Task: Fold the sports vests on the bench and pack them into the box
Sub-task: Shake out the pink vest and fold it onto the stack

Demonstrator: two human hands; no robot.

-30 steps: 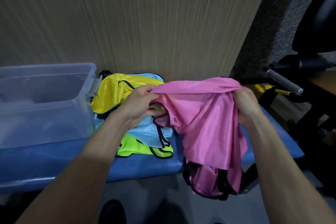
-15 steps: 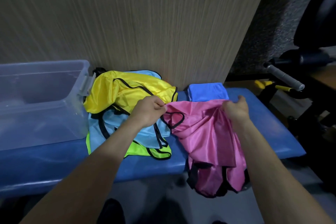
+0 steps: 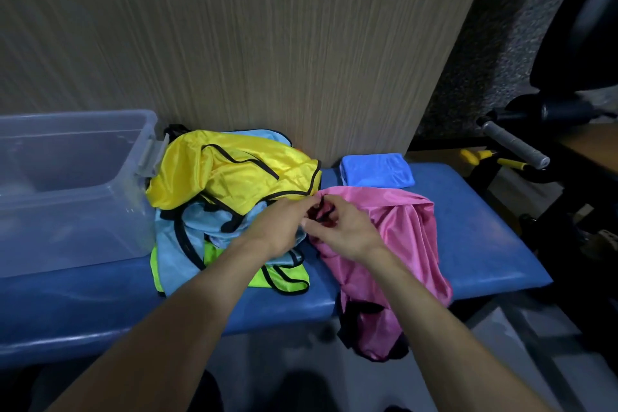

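From the head camera I see my left hand (image 3: pixel 284 227) and right hand (image 3: pixel 344 231) meeting, both pinching the black trim of the pink vest (image 3: pixel 404 231), which lies on the bench (image 3: pixel 485 244) with its lower part hanging over the front edge. The box (image 3: pixel 77 191) sits at the left end.

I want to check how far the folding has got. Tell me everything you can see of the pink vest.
The pink vest is shiny, thin fabric with black trim. It lies crumpled and unfolded on the blue bench, its lower end hanging over the front edge. The left hand and right hand both pinch its black-edged opening at its left end. It sits just right of the pile of vests and in front of a folded blue cloth.
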